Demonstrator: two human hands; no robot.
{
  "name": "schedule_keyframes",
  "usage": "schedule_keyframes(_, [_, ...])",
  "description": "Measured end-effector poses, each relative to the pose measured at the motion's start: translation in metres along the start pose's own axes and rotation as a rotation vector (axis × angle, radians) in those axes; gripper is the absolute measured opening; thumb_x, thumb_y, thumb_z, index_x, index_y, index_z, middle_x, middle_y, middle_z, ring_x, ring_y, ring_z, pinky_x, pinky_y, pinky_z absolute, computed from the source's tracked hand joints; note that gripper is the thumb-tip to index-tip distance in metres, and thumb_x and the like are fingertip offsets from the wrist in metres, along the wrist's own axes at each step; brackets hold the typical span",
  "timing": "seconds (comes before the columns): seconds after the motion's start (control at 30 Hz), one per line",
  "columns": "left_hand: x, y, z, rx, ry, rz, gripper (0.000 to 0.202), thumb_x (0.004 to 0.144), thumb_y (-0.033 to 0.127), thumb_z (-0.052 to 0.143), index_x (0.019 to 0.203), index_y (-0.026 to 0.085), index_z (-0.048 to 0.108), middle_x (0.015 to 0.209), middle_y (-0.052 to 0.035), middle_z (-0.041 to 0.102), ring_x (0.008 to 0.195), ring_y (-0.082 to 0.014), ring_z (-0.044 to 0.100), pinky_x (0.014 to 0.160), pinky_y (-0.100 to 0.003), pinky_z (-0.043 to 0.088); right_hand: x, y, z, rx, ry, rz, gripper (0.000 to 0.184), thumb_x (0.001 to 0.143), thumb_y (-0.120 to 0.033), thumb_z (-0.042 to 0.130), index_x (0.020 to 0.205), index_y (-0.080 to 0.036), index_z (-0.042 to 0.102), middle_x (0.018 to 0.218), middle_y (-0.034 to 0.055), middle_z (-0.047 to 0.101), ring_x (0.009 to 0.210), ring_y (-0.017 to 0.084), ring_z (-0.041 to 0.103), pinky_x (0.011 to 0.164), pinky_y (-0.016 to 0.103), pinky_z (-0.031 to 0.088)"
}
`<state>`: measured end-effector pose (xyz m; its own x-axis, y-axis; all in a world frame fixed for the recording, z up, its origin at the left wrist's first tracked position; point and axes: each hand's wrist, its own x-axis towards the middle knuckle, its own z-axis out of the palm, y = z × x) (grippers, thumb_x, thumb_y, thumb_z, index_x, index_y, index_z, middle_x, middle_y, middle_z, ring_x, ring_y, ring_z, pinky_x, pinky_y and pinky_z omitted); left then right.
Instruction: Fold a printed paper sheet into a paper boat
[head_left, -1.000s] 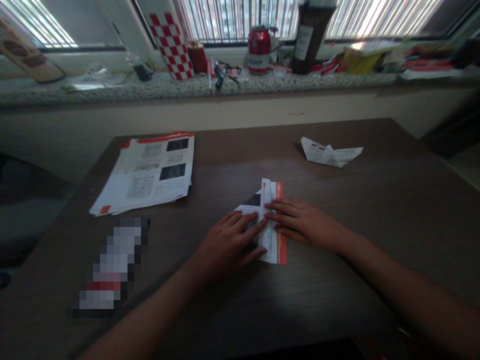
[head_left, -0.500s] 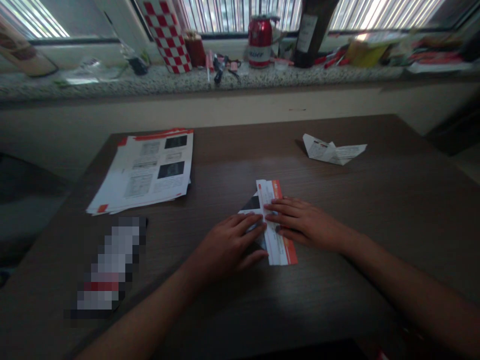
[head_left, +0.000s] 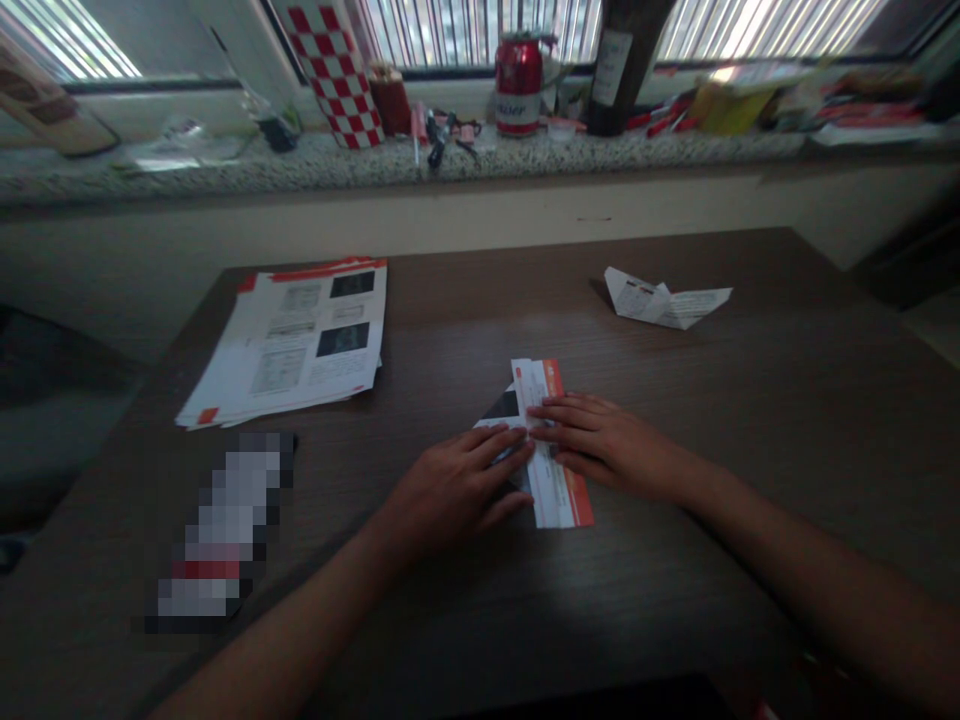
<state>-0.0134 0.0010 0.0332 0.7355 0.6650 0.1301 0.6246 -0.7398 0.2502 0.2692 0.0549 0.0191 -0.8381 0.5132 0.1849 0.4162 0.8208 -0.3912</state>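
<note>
A partly folded sheet of printed paper [head_left: 555,500] lies flat on the dark wooden table [head_left: 465,320]. It has a triangular part on its left and a straight white-and-orange strip along its right. My left hand [head_left: 472,475] rests over the triangular part, fingers stretched toward the strip and covering much of it. From the other side my right hand [head_left: 600,440] lies on the strip, palm down with its fingers extended. The fingertips of both hands come close together near the strip's left edge. Parts of the paper under the fingers are hidden.
A folded paper boat [head_left: 660,305] sits at the back right. A stack of printed sheets [head_left: 292,350] lies at the back left, above a pixelated oblong object [head_left: 225,530]. On the granite windowsill [head_left: 315,175] stand a red can [head_left: 519,85], a dark bottle [head_left: 615,70] and clutter.
Both hands stay almost in the same place on the paper. Only a very slight shift of the whole view shows.
</note>
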Motion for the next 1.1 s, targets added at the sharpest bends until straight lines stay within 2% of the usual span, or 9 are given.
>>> schedule_keyframes(0.1, [0.0, -0.001, 0.002, 0.009, 0.012, 0.004, 0.047, 0.107, 0.044, 0.056, 0.148, 0.019, 0.055, 0.149, -0.0121, 0.06, 0.136, -0.0328, 0.057, 0.104, -0.053, 0.058, 0.002, -0.004, 0.003, 0.02, 0.053, 0.047, 0.042, 0.107, -0.031, 0.055, 0.149, -0.031, 0.057, 0.157, 0.0045, 0.056, 0.145, 0.024, 0.051, 0.122, 0.053, 0.04])
schedule_keyframes(0.2, [0.001, -0.001, 0.002, 0.026, 0.013, 0.002, 0.046, 0.107, 0.043, 0.057, 0.146, 0.018, 0.057, 0.148, -0.0119, 0.061, 0.133, -0.0321, 0.059, 0.102, -0.051, 0.06, 0.003, -0.008, 0.007, 0.035, 0.101, 0.085, 0.041, 0.102, -0.036, 0.064, 0.143, -0.029, 0.061, 0.154, 0.0056, 0.059, 0.142, 0.026, 0.054, 0.119, 0.054, 0.043])
schedule_keyframes(0.6, [0.001, 0.0, 0.005, 0.059, -0.004, -0.032, 0.053, 0.109, 0.047, 0.05, 0.154, 0.018, 0.047, 0.152, -0.0126, 0.058, 0.134, -0.0312, 0.058, 0.097, -0.046, 0.061, 0.006, -0.011, 0.011, 0.051, 0.127, 0.115, 0.043, 0.094, -0.035, 0.074, 0.135, -0.028, 0.063, 0.151, 0.0069, 0.062, 0.139, 0.028, 0.057, 0.119, 0.056, 0.041])
schedule_keyframes(0.8, [0.004, 0.003, 0.004, 0.07, -0.019, -0.039, 0.052, 0.109, 0.047, 0.051, 0.152, 0.018, 0.05, 0.154, -0.0113, 0.056, 0.134, -0.031, 0.058, 0.097, -0.047, 0.061, 0.006, -0.009, 0.013, 0.061, 0.12, 0.128, 0.055, 0.095, -0.038, 0.074, 0.146, -0.029, 0.055, 0.151, 0.006, 0.061, 0.141, 0.027, 0.056, 0.12, 0.055, 0.04])
schedule_keyframes(0.9, [0.004, 0.003, 0.004, 0.065, -0.003, -0.045, 0.05, 0.109, 0.046, 0.052, 0.151, 0.018, 0.051, 0.154, -0.0111, 0.056, 0.133, -0.0307, 0.059, 0.097, -0.047, 0.061, 0.005, -0.008, 0.012, 0.082, 0.123, 0.121, 0.052, 0.096, -0.041, 0.073, 0.144, -0.031, 0.056, 0.151, 0.0056, 0.062, 0.141, 0.027, 0.056, 0.12, 0.055, 0.04])
schedule_keyframes(1.1, [0.008, 0.006, 0.007, 0.027, 0.064, -0.082, 0.047, 0.109, 0.046, 0.052, 0.146, 0.018, 0.057, 0.147, -0.0093, 0.063, 0.127, -0.0288, 0.063, 0.1, -0.046, 0.059, 0.004, -0.008, 0.011, 0.088, 0.129, 0.113, 0.045, 0.098, -0.037, 0.071, 0.14, -0.031, 0.058, 0.151, 0.0061, 0.062, 0.142, 0.028, 0.055, 0.118, 0.057, 0.041])
